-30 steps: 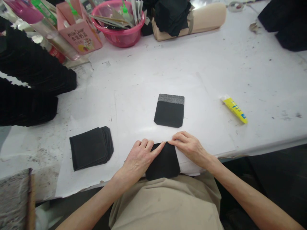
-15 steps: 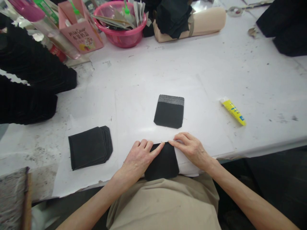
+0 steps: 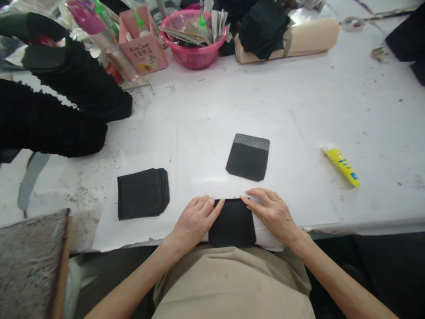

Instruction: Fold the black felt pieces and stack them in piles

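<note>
A black leather-like piece (image 3: 232, 226) with rounded lower corners lies at the table's front edge, against my apron. My left hand (image 3: 195, 218) is closed at its top left corner, thumb pressing on a narrow folded strip. At the top right corner my right hand (image 3: 270, 210) has its thumb on the same folded edge, the fingers curled just beyond it. Above them lies a second black piece (image 3: 247, 159) with a grey band along its top. Left of my hands rests a fanned stack of black pieces (image 3: 139, 194).
A yellow tube (image 3: 341, 165) lies on the right of the white-covered table (image 3: 206, 106). Tall piles of black pieces (image 3: 76, 133) lean at the left. Along the back stand a pink box (image 3: 142, 44), a pink basin (image 3: 194, 55) and a beige roll (image 3: 312, 40).
The camera view has shifted, so the table's things appear farther right. My thumbs have moved apart along the top edge, and the folded strip there now shows more plainly.
</note>
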Available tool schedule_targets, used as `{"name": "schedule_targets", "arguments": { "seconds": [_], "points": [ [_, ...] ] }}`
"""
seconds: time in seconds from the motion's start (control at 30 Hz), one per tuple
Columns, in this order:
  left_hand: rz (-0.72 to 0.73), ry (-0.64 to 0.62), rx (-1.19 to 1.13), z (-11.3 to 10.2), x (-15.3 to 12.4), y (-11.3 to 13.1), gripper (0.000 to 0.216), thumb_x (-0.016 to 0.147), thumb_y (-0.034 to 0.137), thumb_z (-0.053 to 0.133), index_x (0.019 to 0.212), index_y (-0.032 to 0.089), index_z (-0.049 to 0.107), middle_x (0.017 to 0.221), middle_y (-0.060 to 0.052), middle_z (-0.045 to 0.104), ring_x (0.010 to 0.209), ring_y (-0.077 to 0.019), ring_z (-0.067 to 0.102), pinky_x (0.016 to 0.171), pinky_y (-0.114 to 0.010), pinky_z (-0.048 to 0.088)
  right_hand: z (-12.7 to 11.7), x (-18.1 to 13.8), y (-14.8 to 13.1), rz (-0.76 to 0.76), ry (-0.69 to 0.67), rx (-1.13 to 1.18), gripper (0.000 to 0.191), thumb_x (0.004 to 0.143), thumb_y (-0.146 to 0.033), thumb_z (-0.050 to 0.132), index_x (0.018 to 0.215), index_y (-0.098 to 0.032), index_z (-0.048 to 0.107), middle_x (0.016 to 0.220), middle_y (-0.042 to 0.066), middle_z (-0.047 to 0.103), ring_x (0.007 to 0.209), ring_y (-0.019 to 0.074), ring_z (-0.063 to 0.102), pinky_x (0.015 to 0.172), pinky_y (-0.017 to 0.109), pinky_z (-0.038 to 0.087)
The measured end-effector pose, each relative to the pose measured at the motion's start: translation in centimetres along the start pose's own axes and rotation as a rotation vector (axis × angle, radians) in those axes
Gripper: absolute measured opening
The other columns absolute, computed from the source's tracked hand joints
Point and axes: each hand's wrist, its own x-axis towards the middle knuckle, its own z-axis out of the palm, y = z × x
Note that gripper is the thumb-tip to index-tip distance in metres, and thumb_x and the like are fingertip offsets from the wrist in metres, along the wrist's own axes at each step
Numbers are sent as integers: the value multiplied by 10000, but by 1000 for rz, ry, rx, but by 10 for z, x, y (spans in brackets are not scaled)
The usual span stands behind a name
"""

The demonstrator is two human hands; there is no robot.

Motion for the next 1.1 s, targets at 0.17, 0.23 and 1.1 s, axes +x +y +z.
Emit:
{"name": "schedule_targets", "arguments": {
  "seconds": [0.17,0.23,1.1],
  "points": [
    [-63,141,-71,11,-24,1,342,947,80,506,1287,75,546,1228,-153,605,1151,-288,561,957,-436,517,0,-3,-1,4,14,-28,285,962,-163,552,1216,-252,646,1255,93,612,1170,245,547,950,402,483],
    [-69,177,-93,14,-28,3,331,955,86,503,1282,80,553,1251,-148,608,1166,-287,564,963,-437,531,0,-3,-1,13,24,-34,273,958,-166,559,1202,-246,652,1252,97,612,1167,251,550,946,409,488],
    [-258,329,-300,24,-35,7,212,936,73,545,1122,142,619,1093,-99,649,1144,-229,579,1003,-423,524,0,29,-37,112,47,85,163,955,-235,572,1088,-205,660,1040,83,658,951,242,585,824,396,479]
  ]
}}
